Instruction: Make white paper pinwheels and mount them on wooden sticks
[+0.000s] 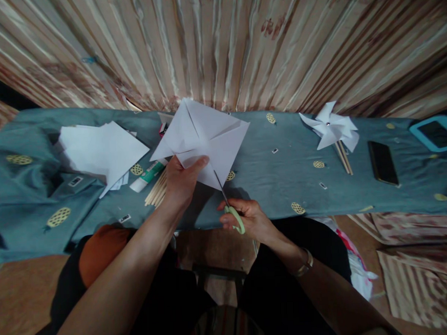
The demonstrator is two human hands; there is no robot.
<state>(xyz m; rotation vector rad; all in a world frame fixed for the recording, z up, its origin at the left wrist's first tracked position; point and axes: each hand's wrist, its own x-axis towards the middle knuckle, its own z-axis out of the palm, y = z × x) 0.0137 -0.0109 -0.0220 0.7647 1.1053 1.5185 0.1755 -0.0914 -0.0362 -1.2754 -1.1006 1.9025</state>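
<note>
A white square sheet of paper [226, 138], with slits running from its corners toward the middle, is held up over the table. My left hand [183, 178] pinches it near the centre, thumb on top. In my right hand [249, 215] is a pair of scissors [235, 217] with light green handles. Their blades meet the paper at its near corner, in line with a slit there. Beneath and left of the sheet lie several wooden sticks [157, 192] and a green and white glue stick [147, 177], partly covered by paper and hand.
Loose white sheets [101, 150] lie in a pile on the left. Further right are a paper pinwheel [328, 127] on sticks, a black phone [382, 163] and a blue-framed tablet [437, 133]. A pleated curtain [219, 50] hangs behind the cloth-covered table [283, 185].
</note>
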